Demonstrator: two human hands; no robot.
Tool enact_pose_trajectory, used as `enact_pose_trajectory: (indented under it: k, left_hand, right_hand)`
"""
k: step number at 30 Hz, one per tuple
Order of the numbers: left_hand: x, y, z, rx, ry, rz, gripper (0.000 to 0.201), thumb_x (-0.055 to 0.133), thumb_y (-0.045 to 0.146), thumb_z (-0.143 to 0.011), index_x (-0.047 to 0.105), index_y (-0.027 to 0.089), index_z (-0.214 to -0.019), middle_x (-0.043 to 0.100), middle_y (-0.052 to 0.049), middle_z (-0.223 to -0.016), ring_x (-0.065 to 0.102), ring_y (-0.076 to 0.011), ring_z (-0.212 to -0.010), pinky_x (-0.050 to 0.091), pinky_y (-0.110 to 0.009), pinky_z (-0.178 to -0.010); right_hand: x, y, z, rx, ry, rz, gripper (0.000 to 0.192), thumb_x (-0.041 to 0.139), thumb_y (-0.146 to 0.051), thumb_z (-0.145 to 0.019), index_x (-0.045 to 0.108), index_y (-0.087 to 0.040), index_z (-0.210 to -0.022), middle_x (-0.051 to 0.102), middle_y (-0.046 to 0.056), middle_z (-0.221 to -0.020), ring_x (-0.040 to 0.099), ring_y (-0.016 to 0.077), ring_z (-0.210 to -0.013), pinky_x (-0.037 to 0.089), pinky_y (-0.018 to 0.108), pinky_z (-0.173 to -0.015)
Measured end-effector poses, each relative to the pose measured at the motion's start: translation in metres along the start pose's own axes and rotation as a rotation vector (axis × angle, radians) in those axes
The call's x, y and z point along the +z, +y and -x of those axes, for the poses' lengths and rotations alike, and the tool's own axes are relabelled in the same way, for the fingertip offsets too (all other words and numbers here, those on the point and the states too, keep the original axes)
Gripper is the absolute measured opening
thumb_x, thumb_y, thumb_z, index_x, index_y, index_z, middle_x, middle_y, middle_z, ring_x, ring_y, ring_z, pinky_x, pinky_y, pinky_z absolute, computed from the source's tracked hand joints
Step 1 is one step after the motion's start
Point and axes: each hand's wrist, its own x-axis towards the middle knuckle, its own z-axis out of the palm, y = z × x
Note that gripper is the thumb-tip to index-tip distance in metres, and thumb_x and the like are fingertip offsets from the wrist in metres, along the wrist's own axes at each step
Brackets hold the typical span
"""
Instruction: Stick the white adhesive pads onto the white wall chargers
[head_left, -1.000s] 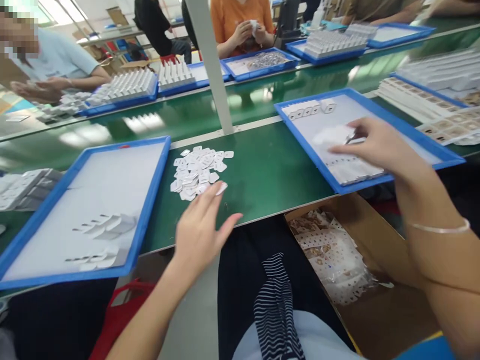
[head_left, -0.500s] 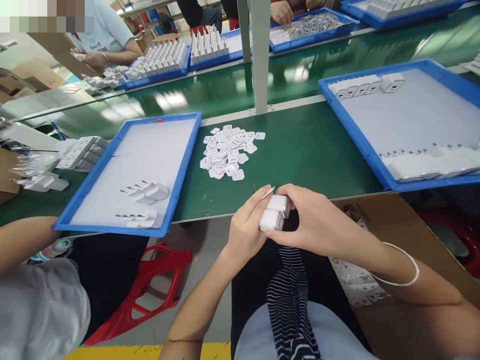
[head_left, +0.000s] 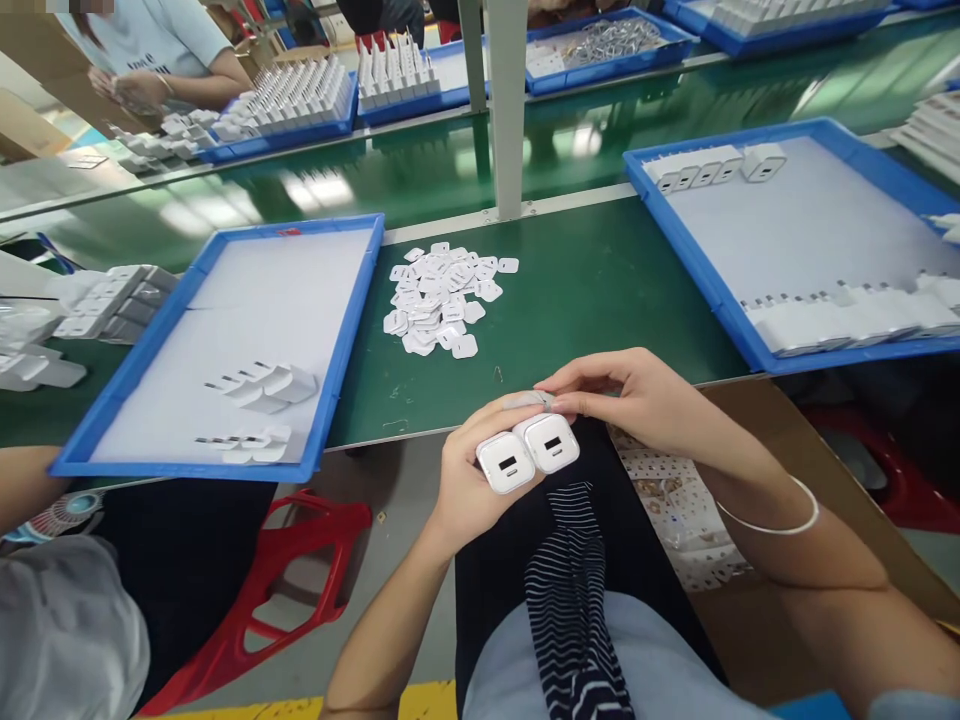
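Holding two white chargers (head_left: 527, 454) side by side over our lap, just off the bench (head_left: 585, 290) edge, ports facing up. Our left hand (head_left: 472, 485) is wrapped around them from below. Our right hand (head_left: 637, 400) pinches at their far ends, fingertips closed. Sticker pile (head_left: 442, 298) lies on the bench between two blue trays (head_left: 345, 330).

two white chargers (head_left: 528, 455) in left hand (head_left: 471, 480)

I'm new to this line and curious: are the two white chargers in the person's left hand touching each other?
Touching. The head view shows the two white chargers pressed side by side with no gap, gripped in the left hand.
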Motion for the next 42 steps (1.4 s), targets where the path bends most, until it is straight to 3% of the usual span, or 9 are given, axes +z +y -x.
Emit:
enact_pose_trajectory:
  k: [5, 11, 16, 22, 27, 29, 35, 38, 42]
  left_hand:
    - [0.01, -0.003, 0.008, -0.027, 0.086, 0.063, 0.046, 0.083, 0.016, -0.074, 0.071, 0.022, -0.119, 0.071, -0.011, -0.125, 0.067, -0.0275, -0.119, 0.057, -0.043, -0.102]
    - [0.014, -0.002, 0.013, -0.05, 0.083, 0.107, 0.046, 0.082, 0.016, -0.075, 0.071, 0.019, -0.119, 0.069, -0.013, -0.128, 0.065, -0.028, -0.123, 0.055, -0.041, -0.105]
    - [0.013, 0.001, 0.01, -0.025, 0.098, 0.094, 0.046, 0.083, 0.016, -0.075, 0.07, 0.02, -0.119, 0.072, -0.01, -0.121, 0.07, -0.0228, -0.113, 0.058, -0.036, -0.099]
    - [0.009, -0.003, 0.011, 0.122, 0.082, -0.092, 0.043, 0.078, 0.019, -0.081, 0.068, 0.017, -0.123, 0.069, -0.015, -0.129, 0.069, -0.0248, -0.117, 0.06, -0.038, -0.101]
    - [0.008, -0.007, 0.014, 0.178, 0.088, -0.195, 0.042, 0.073, 0.014, -0.085, 0.065, 0.014, -0.126, 0.068, -0.017, -0.131, 0.068, -0.0244, -0.119, 0.06, -0.038, -0.101]
    - [0.008, -0.008, 0.014, 0.205, 0.088, -0.232, 0.041, 0.073, 0.013, -0.085, 0.065, 0.013, -0.125, 0.068, -0.017, -0.13, 0.069, -0.0237, -0.117, 0.061, -0.037, -0.1]
    - [0.003, -0.018, 0.012, 0.494, -0.015, -0.375, 0.037, 0.065, 0.009, -0.089, 0.062, 0.008, -0.125, 0.067, -0.019, -0.131, 0.067, -0.0256, -0.123, 0.059, -0.04, -0.105]
    - [-0.003, -0.021, 0.01, 0.578, -0.133, -0.425, 0.03, 0.058, 0.004, -0.091, 0.062, 0.007, -0.121, 0.069, -0.019, -0.129, 0.061, -0.0274, -0.13, 0.056, -0.044, -0.109]
    - [-0.005, -0.022, 0.012, 0.534, -0.125, -0.418, 0.036, 0.062, 0.006, -0.09, 0.061, 0.007, -0.126, 0.067, -0.019, -0.131, 0.063, -0.0265, -0.128, 0.057, -0.041, -0.109]
  right_hand:
    - [0.018, 0.006, 0.01, -0.124, 0.217, 0.14, 0.013, 0.067, -0.026, -0.091, 0.078, -0.019, -0.087, 0.078, 0.002, -0.086, 0.069, 0.015, -0.076, 0.051, 0.025, -0.065]
    - [0.028, 0.016, 0.012, -0.174, 0.305, 0.09, 0.016, 0.073, -0.023, -0.087, 0.068, -0.017, -0.073, 0.067, -0.001, -0.067, 0.055, 0.0096, -0.059, 0.042, 0.021, -0.053]
    - [0.021, 0.019, 0.008, -0.074, 0.193, -0.261, 0.017, 0.079, -0.029, -0.083, 0.07, -0.017, -0.075, 0.066, -0.002, -0.063, 0.057, 0.0092, -0.056, 0.045, 0.02, -0.052]
    - [0.01, 0.022, 0.007, 0.108, 0.026, -0.597, 0.022, 0.074, -0.033, -0.089, 0.07, -0.015, -0.077, 0.07, 0.001, -0.067, 0.061, 0.0072, -0.057, 0.05, 0.017, -0.055]
    - [0.001, 0.026, 0.012, 0.1, 0.169, -0.632, 0.023, 0.081, -0.027, -0.084, 0.069, -0.02, -0.102, 0.074, 0.0, -0.07, 0.067, 0.0088, -0.062, 0.053, 0.016, -0.061]
    - [0.002, 0.027, 0.013, 0.135, 0.132, -0.632, 0.025, 0.076, -0.033, -0.088, 0.068, -0.019, -0.107, 0.075, 0.001, -0.071, 0.067, 0.0096, -0.062, 0.054, 0.017, -0.06]
    - [0.005, 0.031, 0.006, 0.315, -0.148, -0.66, 0.039, 0.073, -0.046, -0.087, 0.06, -0.015, -0.069, 0.063, 0.0, -0.053, 0.052, 0.0057, -0.044, 0.04, 0.015, -0.044]
    - [-0.002, 0.035, 0.006, 0.376, -0.243, -0.655, 0.039, 0.079, -0.044, -0.083, 0.06, -0.014, -0.066, 0.06, -0.001, -0.051, 0.047, 0.0045, -0.042, 0.036, 0.015, -0.043]
    - [-0.009, 0.041, 0.016, 0.269, -0.09, -0.649, 0.034, 0.078, -0.04, -0.085, 0.062, -0.015, -0.069, 0.058, -0.002, -0.052, 0.045, 0.0052, -0.046, 0.035, 0.017, -0.046]
